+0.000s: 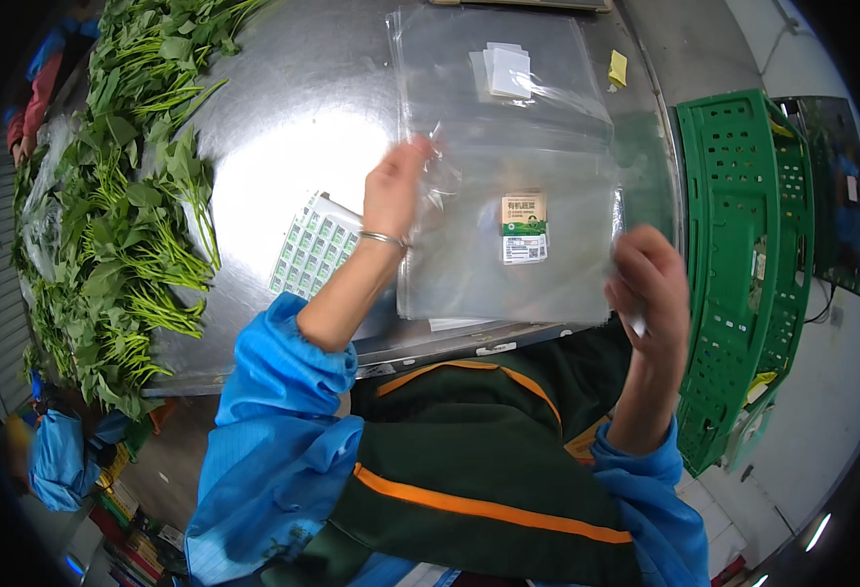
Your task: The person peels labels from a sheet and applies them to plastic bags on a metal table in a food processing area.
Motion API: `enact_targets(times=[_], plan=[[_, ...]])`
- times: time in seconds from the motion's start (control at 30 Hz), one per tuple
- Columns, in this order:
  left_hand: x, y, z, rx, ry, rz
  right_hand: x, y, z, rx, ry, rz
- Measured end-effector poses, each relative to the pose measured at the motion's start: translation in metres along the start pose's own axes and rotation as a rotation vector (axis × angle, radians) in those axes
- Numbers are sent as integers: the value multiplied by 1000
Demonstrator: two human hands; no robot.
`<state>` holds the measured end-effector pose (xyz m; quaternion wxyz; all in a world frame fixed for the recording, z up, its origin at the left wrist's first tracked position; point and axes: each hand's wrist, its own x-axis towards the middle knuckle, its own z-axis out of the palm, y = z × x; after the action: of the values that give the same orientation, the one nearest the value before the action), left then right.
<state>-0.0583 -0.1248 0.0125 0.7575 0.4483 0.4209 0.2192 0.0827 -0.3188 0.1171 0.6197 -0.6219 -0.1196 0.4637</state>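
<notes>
Several clear plastic bags [448, 271] lie on the steel table before me, the top one with a printed label [524, 227] on its middle. My left hand [393, 183] pinches crumpled clear film at the upper left corner of that bag. Beside the bag's right edge is my right hand [650, 275], fingers curled and blurred by motion. A small whitish thing shows under its fingers; whether it is held is unclear. Partly behind my left forearm lies a sheet of green-and-white stickers [309, 253].
Leafy green vegetables [118, 213] in bunches cover the table's left side. White cards [510, 71] rest on another bag farther back, with a yellow scrap [617, 68] to their right. Green plastic crates [730, 264] stand along the right. Another person's hand [25, 149] reaches the far-left greens.
</notes>
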Motion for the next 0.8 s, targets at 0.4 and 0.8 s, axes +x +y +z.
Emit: enact_targets(times=[0.4, 0.8], plan=[[10, -108, -40, 1170, -741, 715, 63, 42, 4, -527, 161, -57], [-6, -87, -53, 1239, -846, 982, 102, 125, -32, -1015, 154, -140]])
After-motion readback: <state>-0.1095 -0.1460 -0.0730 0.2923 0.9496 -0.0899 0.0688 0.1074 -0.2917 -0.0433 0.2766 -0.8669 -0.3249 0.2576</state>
